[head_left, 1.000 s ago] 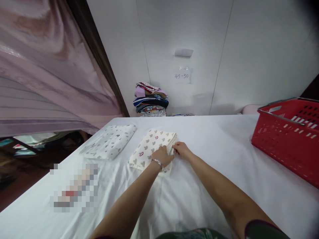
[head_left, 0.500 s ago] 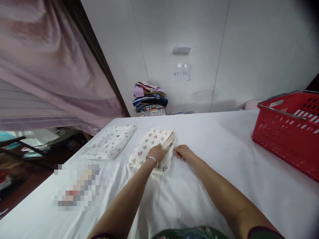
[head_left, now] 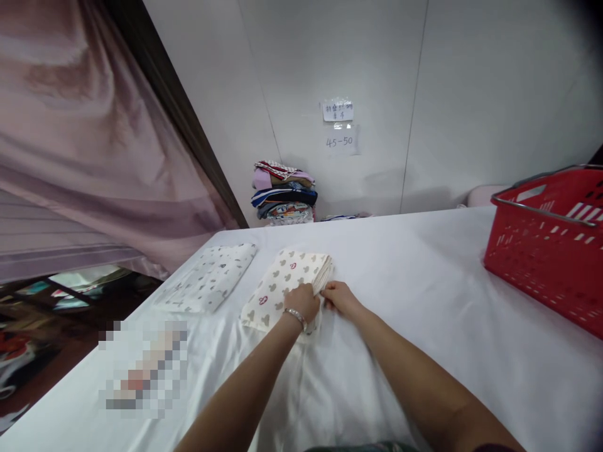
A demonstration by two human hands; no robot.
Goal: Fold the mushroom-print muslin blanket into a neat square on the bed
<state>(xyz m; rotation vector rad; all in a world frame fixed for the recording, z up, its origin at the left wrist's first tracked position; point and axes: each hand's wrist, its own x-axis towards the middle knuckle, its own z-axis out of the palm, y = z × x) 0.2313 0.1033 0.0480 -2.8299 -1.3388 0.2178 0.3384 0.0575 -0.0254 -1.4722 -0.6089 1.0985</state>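
Note:
A cream cloth (head_left: 277, 282) with grey and red mouse-head prints lies folded in several layers on the white-covered bed (head_left: 405, 263). My left hand (head_left: 303, 302), with a bracelet at the wrist, rests over its right part. Its fingers are curled over the folded edge, and their tips are hidden. At that same right edge, my right hand (head_left: 340, 298) pinches the cloth between thumb and fingers. Left of it lies another folded white cloth (head_left: 207, 276) with small dark prints, apart from both hands.
A red plastic basket (head_left: 541, 251) stands at the right. Stacked clothes (head_left: 285, 191) rise beyond the far edge, below paper signs (head_left: 342, 141) on the wall. A pink curtain (head_left: 94, 138) hangs at the left, and a blurred-out item (head_left: 146, 367) lies near the left edge.
My left hand has moved right and down to the cloth's folded edge. My right hand has come slightly left onto that edge, and the layers now lie closer together. The view has shifted slightly.

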